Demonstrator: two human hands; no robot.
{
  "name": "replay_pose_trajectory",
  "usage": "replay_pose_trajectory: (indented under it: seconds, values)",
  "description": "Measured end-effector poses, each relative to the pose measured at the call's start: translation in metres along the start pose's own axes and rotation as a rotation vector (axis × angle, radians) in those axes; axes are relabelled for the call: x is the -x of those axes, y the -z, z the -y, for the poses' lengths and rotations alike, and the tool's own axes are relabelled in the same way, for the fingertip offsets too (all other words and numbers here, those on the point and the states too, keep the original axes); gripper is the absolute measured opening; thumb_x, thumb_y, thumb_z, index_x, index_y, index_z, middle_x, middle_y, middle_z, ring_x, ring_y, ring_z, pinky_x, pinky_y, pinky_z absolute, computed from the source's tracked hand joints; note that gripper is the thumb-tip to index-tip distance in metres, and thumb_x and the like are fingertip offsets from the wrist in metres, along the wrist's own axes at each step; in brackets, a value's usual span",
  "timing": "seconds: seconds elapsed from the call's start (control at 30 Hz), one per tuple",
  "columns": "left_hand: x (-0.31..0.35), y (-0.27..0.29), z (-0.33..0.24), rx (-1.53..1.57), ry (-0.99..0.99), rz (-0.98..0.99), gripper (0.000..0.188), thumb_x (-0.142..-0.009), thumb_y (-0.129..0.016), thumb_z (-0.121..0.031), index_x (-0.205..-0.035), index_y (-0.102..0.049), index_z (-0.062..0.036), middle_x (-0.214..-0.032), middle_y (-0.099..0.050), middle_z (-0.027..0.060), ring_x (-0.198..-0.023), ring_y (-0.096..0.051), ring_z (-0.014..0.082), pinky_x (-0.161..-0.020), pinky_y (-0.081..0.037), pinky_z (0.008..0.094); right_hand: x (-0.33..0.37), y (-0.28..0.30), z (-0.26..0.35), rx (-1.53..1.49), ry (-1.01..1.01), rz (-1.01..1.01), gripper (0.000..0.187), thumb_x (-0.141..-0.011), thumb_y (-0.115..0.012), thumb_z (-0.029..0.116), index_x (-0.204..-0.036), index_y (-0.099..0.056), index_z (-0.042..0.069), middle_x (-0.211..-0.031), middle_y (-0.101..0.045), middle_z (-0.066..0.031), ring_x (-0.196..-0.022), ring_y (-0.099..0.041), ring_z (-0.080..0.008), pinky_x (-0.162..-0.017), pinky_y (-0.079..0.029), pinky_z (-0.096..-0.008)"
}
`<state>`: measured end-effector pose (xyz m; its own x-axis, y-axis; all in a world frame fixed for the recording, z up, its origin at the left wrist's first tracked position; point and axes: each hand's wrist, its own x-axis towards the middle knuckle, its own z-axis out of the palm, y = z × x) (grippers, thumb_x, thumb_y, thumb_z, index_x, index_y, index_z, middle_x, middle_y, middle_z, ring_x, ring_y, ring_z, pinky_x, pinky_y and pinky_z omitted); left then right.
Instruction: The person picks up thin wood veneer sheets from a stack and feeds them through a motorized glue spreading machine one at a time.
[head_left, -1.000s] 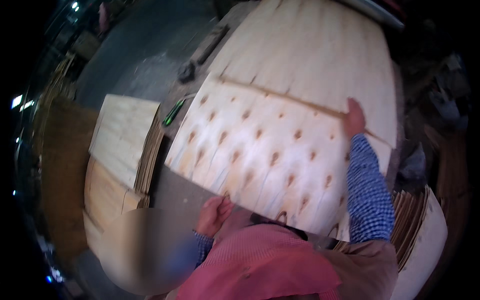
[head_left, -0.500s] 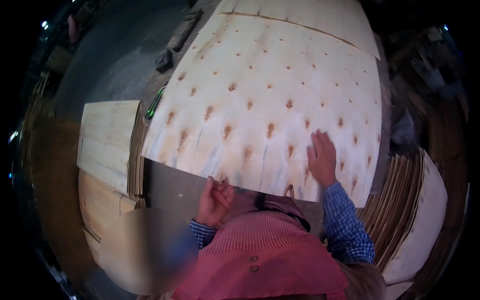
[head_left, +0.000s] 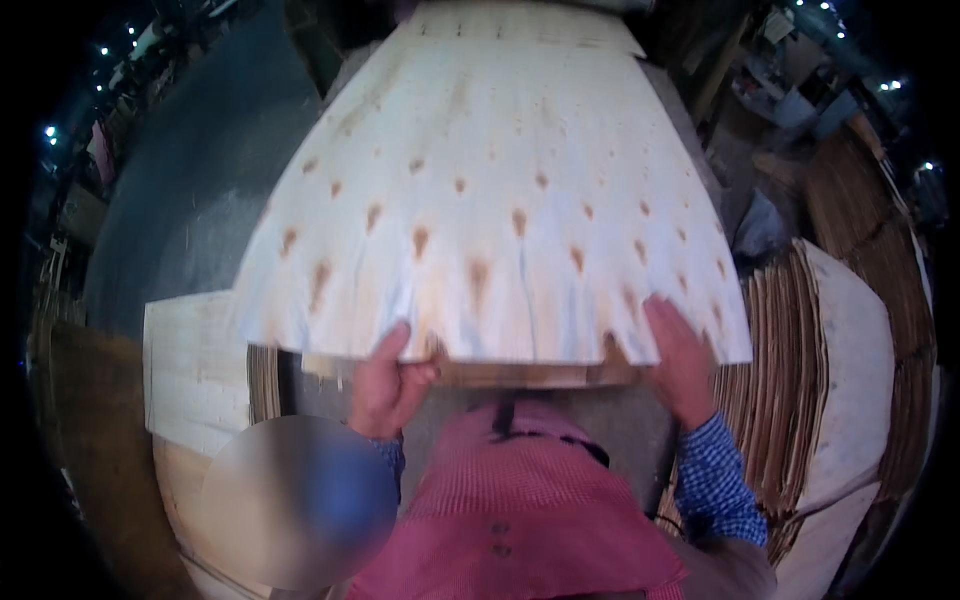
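Our left hand (head_left: 383, 390) pinches the near edge of the sheet (head_left: 470, 140) at seven o'clock, thumb above and curled fingers below; our right hand (head_left: 685, 370) rests at that edge at five o'clock, well apart from the left, and we cannot tell whether its fingers hook underneath. The sheet spreads out at twelve o'clock from our apron (head_left: 520, 490), its near edge jutting above a strip of wood (head_left: 515, 376). We judge the dark notches (head_left: 612, 348) along that edge to be weak spots: an uneven pull between our hands could start a split there and run it up toward the knots (head_left: 420, 240). If the right hand bears only from above, its side could slip and the sheet slew askew. Its corner at four o'clock is near the brown stack (head_left: 780, 370) and could snag on those ragged edges; its corner at eight could catch the pale stack (head_left: 195, 370). Splinters could prick our bare fingertips.
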<state>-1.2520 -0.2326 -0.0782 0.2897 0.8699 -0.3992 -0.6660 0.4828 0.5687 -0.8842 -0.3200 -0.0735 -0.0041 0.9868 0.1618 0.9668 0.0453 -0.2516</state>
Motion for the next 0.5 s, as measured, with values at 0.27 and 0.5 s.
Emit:
replay_pose_trajectory:
  seconds: [0.27,0.5]
  values:
    - [0.017,0.081,0.074,0.008,0.186,-0.131,0.039,-0.101,-0.048,-0.020,-0.136,-0.045,-0.0017,-0.120,-0.063,0.0132,-0.092,-0.065,0.0251,-0.066,-0.056,0.0322,0.050,-0.032,-0.008,-0.049,0.055,0.064,0.067,-0.065,-0.059,0.000,-0.132,-0.050,-0.003,-0.135,-0.051,-0.0219,-0.126,-0.046,-0.0468,-0.103,-0.040,-0.0513]
    - [0.006,0.058,0.060,0.105,0.161,-0.147,0.043,-0.099,-0.052,-0.020,-0.138,-0.042,-0.0043,-0.116,-0.064,0.0128,-0.093,-0.067,0.0293,-0.072,-0.058,0.0342,0.029,-0.011,-0.010,-0.014,0.083,-0.007,0.067,-0.064,-0.060,0.002,-0.130,-0.052,-0.002,-0.132,-0.053,-0.0215,-0.123,-0.048,-0.0456,-0.101,-0.041,-0.0515]
